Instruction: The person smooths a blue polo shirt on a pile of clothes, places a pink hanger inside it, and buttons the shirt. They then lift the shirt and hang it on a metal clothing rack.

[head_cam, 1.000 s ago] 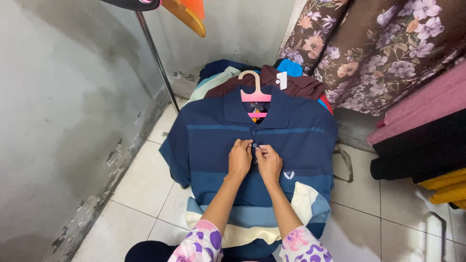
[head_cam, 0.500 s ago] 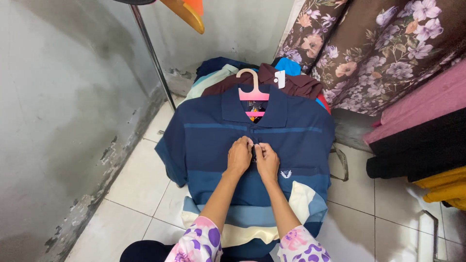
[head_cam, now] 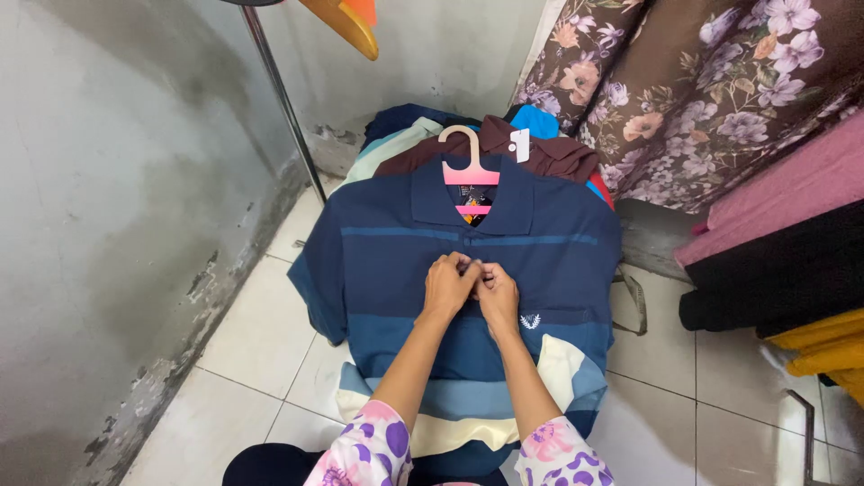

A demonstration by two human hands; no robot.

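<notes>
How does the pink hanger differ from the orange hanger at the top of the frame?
The pink hanger lies flat on the pile inside the navy polo shirt, only its hook and neck showing; the orange hanger hangs bare above, near the metal pole. The pink one is slim; the orange one looks broader and is cut off by the frame. Both look plastic.
</notes>
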